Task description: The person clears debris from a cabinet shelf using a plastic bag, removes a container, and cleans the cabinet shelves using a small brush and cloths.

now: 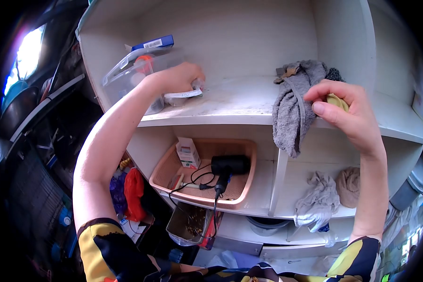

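Note:
On the upper shelf at the left, my left hand (185, 77) is closed, with its fingers pointing down. It pinches a small clear plastic packet (183, 94) with a white edge, partly covered by the hand. A clear plastic box (120, 87) with an orange-red item inside stands beside that wrist. My right hand (348, 105) is curled around a crumpled yellow-green piece (337, 101), which looks like cloth or a sponge. Just left of these fingers a grey towel (291, 113) hangs over the shelf edge. A dark scouring pad (333, 74) lies behind the hand.
Below, a peach plastic basket (251, 171) holds a black hair dryer (230, 164), its cord and a small white box (188, 152). Rumpled cloths (317, 199) lie on the lower right shelf. A blue box (152, 43) rests on the clear box. A vertical divider (278, 183) splits the lower shelf.

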Tool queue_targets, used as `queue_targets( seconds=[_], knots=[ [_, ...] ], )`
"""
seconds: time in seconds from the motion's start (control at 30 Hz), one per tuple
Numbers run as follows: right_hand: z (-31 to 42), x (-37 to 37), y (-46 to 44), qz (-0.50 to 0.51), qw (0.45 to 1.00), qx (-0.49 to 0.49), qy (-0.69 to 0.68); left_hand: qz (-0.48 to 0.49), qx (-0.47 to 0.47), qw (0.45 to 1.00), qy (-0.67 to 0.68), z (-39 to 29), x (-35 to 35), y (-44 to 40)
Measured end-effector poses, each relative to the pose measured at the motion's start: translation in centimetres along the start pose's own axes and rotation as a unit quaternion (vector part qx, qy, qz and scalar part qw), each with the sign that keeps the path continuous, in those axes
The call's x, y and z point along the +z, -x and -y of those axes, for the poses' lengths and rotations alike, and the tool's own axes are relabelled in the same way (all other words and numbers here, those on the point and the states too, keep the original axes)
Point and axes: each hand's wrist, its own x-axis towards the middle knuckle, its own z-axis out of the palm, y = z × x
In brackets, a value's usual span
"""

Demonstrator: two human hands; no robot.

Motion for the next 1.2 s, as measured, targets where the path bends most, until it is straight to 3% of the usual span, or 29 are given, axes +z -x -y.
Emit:
queue_targets(
  seconds=[0.07, 0.17, 0.23, 0.33, 0.37, 0.43, 0.6, 0.67, 0.7, 0.77, 1.07, 1.2],
  knots=[
    [-0.1, 0.1, 0.0, -0.006, 1.0, -0.016, 0.004, -0.009, 0.017, 1.0, 0.008, 0.4, 0.3, -0.7],
    [-0.1, -0.1, -0.1, -0.001, 1.0, -0.018, 0.013, -0.003, -0.038, 0.999, -0.007, 0.3, 0.1, -3.5],
    [-0.2, -0.2, -0.1, 0.007, 0.999, -0.026, 0.021, -0.151, -0.105, 0.98, 0.078, -0.1, -0.2, -5.2],
    [0.0, -0.3, -0.1, 0.011, 1.0, -0.007, 0.009, -0.2, -0.087, 0.975, 0.028, 1.5, 1.3, -8.4],
    [-0.1, -0.3, -0.1, 0.011, 1.0, -0.006, 0.009, -0.2, -0.088, 0.975, 0.028, 2.5, 2.2, -9.3],
    [-0.3, -0.2, -0.1, 0.008, 1.0, -0.012, -0.008, -0.172, 0.015, 0.984, -0.046, 2.9, 2.9, -9.9],
    [-0.1, -0.3, -0.1, 0.014, 1.0, -0.011, -0.003, -0.083, 0.017, 0.991, -0.106, 1.7, 3.4, -11.3],
    [-0.2, -0.4, -0.1, 0.018, 1.0, -0.015, -0.006, -0.07, -0.048, 0.988, -0.128, -0.1, 2.9, -10.9],
    [-0.3, -0.5, -0.1, 0.023, 1.0, -0.016, -0.01, -0.07, -0.047, 0.988, -0.132, 0.2, 3.2, -11.0],
    [-0.5, -0.5, 0.0, 0.027, 0.999, -0.015, -0.017, -0.13, 0.045, 0.979, -0.153, 1.4, 4.5, -11.2],
    [-1.0, 0.3, 0.0, 0.007, 0.997, -0.07, 0.006, -0.072, 0.007, 0.971, -0.228, -0.1, 4.5, -11.9],
    [-0.9, 0.1, -0.1, -0.003, 0.998, -0.056, 0.006, -0.102, 0.025, 0.975, -0.196, 0.6, 4.6, -11.4]
  ],
)
